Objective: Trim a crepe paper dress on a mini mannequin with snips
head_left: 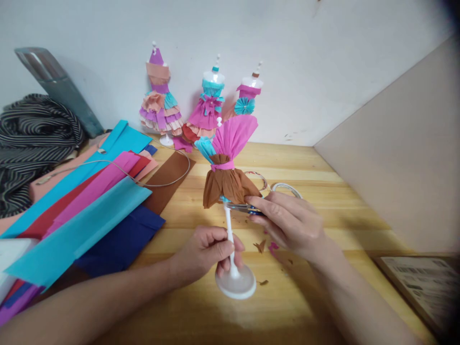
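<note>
My left hand [206, 251] is closed round the white post of a small dress-form stand [236, 285], just above its round base. The form wears a brown crepe-paper skirt [226, 186] tied with a pink band [223, 166]; a pink paper fan [237, 136] and a light-blue paper piece [205, 148] rise above it. My right hand [293, 218] grips small scissors [241, 208] with dark blue handles, partly hidden by the fingers. Their metal blades lie level at the skirt's lower edge, near the top of the post.
Dressed forms in lilac and peach [158, 96], blue and pink [212, 103], and pink [247, 93] stand by the wall. Folded crepe paper [108, 191] and striped cloth [39, 134] lie left. Tape rolls [287, 187] and scraps [273, 247] are right; a cardboard box [420, 282] is lower right.
</note>
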Demonstrator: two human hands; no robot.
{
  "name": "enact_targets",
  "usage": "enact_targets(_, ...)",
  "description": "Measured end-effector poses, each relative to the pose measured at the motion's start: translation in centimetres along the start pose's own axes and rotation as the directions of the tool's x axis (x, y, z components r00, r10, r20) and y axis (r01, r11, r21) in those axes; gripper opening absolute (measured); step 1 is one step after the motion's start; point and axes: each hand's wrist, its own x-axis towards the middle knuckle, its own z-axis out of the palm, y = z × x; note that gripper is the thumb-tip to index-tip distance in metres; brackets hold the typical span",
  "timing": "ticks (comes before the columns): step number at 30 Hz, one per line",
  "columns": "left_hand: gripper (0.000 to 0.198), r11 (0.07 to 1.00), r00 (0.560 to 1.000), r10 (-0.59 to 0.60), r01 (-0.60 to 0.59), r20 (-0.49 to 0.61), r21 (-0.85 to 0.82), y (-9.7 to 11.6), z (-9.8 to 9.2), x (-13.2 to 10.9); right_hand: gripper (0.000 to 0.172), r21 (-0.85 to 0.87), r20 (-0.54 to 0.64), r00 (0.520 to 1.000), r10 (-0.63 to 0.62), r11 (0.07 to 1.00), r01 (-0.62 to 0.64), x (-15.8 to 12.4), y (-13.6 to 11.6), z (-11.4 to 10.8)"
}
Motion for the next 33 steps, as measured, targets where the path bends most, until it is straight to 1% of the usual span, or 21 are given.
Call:
enact_targets(4, 0.051, 1.0, 1.0, 0.015, -0.015, -0.003, -0.005, -0.05, -0.16, 0.1, 0.023, 0.051, 0.071, 0.995, -0.065, 0.997, 0.062, -0.14, 0.37, -0.55)
enact_targets(6, 0.051, 1.0, 1.0, 0.021, -0.021, -0.006, -0.012, -0.13, -0.18, 0.1, 0.024, 0.055, 0.077, 0.993, -0.087, 0.995, 0.083, -0.26, 0.6, -0.79)
enact_targets(11, 0.047, 0.998, 0.999, 0.044, -0.044, 0.005, -0.043, -0.5, -0.32, 0.07, 0.021, -0.047, -0.006, 0.998, -0.056, 0.997, 0.055, -0.37, 0.88, -0.87)
enact_targets(14, 0.044, 0.997, 0.999, 0.049, -0.048, 0.011, -0.059, -0.64, -0.44, 0.07, 0.018, -0.093, -0.011, 0.999, -0.043, 0.995, 0.042, -0.31, 0.87, -0.71)
enact_targets(19, 0.044, 0.997, 0.999, 0.049, -0.048, 0.02, -0.063, -0.56, -0.48, 0.04, 0.017, -0.074, 0.028, 0.999, -0.021, 0.997, 0.023, -0.4, 0.83, -0.42)
enact_targets(26, 0.046, 0.998, 0.999, 0.036, -0.036, 0.008, -0.056, -0.41, -0.26, 0.05, 0.011, -0.045, 0.008, 1.0, -0.01, 0.999, 0.01, -0.24, 0.62, -0.12)
enact_targets(33, 0.047, 0.998, 1.0, 0.027, -0.026, 0.009, -0.055, -0.19, -0.11, -0.09, 0.01, -0.033, 0.006, 1.0, -0.01, 0.999, 0.01, -0.19, 0.56, -0.02)
